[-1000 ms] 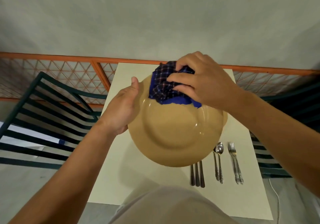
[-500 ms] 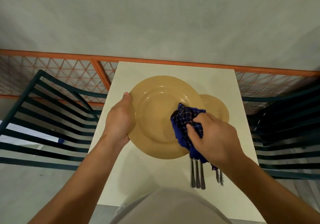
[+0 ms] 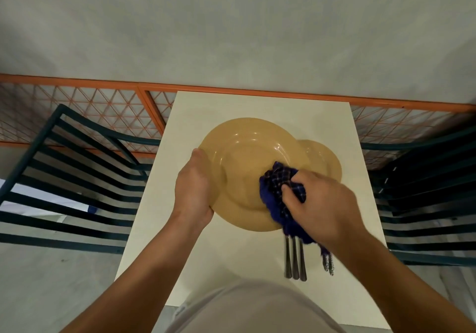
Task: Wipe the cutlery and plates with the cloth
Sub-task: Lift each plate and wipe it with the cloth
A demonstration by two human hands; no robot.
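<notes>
A person looks down at a pale counter (image 3: 231, 268). The left hand (image 3: 193, 191) grips the left rim of a large tan plate (image 3: 244, 152), thumb on top of the rim and fingers curled underneath, holding it above the middle of the counter. The right hand (image 3: 324, 204) clutches a bunched dark blue checked cloth (image 3: 278, 191), fingers curled around it, and presses it onto the plate's lower right part, where the cloth spills over the rim.

A second tan plate (image 3: 324, 157) lies on the counter toward the right edge, partly hidden behind the held plate. Near the counter's right near corner, three dark cutlery handles (image 3: 295, 260) lie side by side, pointing at the near edge (their upper ends are hidden under the plate and cloth). Just right of them, two shiny patterned handles (image 3: 328, 264) peek out below the right hand.

Dark green slatted chairs (image 3: 77, 178) stand at both sides of the counter, and an orange lattice railing (image 3: 90, 106) runs beyond the far edge.
</notes>
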